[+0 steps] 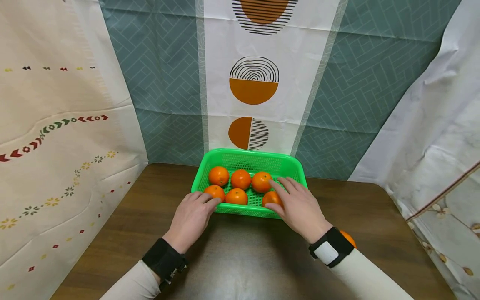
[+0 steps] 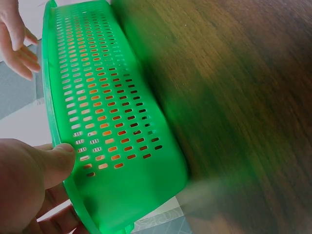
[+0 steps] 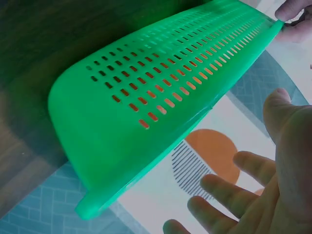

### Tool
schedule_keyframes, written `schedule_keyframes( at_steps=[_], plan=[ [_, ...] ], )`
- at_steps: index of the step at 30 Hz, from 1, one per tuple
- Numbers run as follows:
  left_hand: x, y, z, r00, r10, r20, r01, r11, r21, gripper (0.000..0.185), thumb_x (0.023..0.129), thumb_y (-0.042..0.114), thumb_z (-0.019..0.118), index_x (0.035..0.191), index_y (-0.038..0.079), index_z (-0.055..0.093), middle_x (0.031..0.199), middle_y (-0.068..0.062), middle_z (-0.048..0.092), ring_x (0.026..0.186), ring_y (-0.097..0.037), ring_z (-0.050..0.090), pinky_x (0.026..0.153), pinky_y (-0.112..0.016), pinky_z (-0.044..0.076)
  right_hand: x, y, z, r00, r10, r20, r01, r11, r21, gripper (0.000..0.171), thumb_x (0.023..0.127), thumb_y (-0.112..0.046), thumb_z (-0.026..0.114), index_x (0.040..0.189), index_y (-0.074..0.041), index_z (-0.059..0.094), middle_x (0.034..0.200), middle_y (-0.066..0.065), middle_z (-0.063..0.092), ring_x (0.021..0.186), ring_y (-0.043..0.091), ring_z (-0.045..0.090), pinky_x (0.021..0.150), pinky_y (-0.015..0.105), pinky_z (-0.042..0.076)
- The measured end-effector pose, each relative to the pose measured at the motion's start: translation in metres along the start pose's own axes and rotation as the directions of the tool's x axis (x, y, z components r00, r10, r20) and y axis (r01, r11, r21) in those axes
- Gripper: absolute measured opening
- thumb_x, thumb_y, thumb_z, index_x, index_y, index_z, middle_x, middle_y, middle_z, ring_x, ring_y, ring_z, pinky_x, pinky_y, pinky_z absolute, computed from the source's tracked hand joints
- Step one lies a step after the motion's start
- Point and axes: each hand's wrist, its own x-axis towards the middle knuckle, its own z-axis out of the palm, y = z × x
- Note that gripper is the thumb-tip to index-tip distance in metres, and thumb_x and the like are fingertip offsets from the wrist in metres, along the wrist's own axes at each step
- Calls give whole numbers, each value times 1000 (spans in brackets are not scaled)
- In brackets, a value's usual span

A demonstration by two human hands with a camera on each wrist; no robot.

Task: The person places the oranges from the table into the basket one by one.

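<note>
A green perforated plastic basket [image 1: 243, 209] stands on the table with several oranges [image 1: 236, 196] inside, roughly in two rows. At its front left corner, my left hand [image 1: 192, 216] pinches the rim. The left wrist view shows the thumb [image 2: 58, 163] against the basket's outer wall, with the fingers behind the rim. My right hand [image 1: 298, 206] hovers over the front right part of the basket, fingers spread, partly covering the rightmost orange [image 1: 273, 199]. In the right wrist view, those fingers [image 3: 226, 192] are apart from the rim and hold nothing.
Another orange [image 1: 348, 238] lies on the brown wooden table [image 1: 240, 254], partly hidden behind the right wristband. A patterned curtain [image 1: 168, 83] hangs right behind the basket. Pale cloths [image 1: 56, 166] flank the table at both sides.
</note>
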Motion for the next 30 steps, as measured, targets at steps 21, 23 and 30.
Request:
schedule_keyframes(
  at_steps=[21,23,30],
  plan=[
    [0,0,-1,1000,-13,20,13,1000,1,23,98,15,86,120,15,82,108,-3,77,104,-31,69,96,-47,58,-71,26,-26,994,-15,-107,12,1000,-22,82,96,-51,83,162,-10,56,158,23,56,147,48,50,114,68,46],
    [0,0,-1,1000,-13,21,13,1000,1,22,98,16,86,120,15,82,108,-3,78,104,-31,69,96,-47,58,-77,27,-27,994,-11,-107,9,1000,-24,83,96,-52,83,163,-11,55,160,23,55,148,48,49,114,69,46],
    [1,0,-1,999,-24,34,24,1000,-7,24,98,16,86,121,15,82,110,-4,78,105,-32,69,99,-49,58,-93,31,-28,996,26,-86,-28,999,-23,87,95,-53,83,166,-15,51,166,21,49,151,48,44,115,72,42]
  ],
)
